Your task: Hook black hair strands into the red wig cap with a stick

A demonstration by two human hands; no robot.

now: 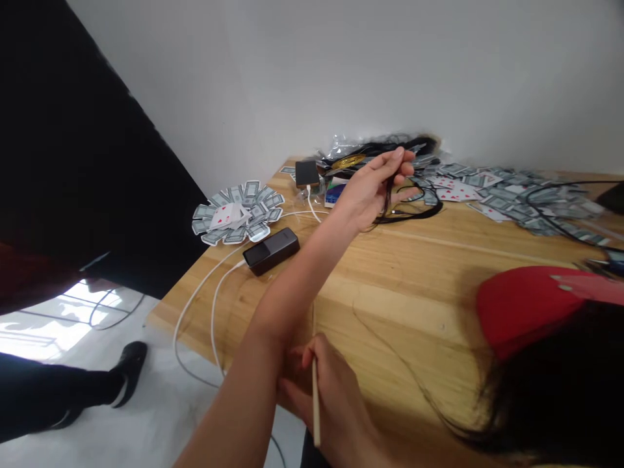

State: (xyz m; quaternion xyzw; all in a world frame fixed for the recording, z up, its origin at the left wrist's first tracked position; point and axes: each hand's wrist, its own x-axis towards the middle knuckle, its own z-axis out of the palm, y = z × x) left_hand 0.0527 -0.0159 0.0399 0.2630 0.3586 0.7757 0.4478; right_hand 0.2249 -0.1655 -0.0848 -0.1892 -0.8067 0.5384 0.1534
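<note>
My left hand [383, 185] reaches out over the table's far part, thumb and fingers pinched together. A thin black strand [389, 198], which looks like hair, hangs from it. Closer in, my right hand [336, 393] is closed around a slender pale wooden stick [316, 403], held below my left forearm. Dark hair [550, 396] fills the lower right corner, with a red cap-like piece [526, 302] beside it. One thin lock [414, 374] trails from this hair across the wood towards my right hand.
On the wooden table [404, 276] lie a black power bank [272, 251] with a white cable, a darker box [307, 173], a fan of banknote-like cards [244, 195] and more scattered cards [517, 195]. Black hair bundles [390, 144] lie by the wall. A person's shoe [130, 370] stands on the floor.
</note>
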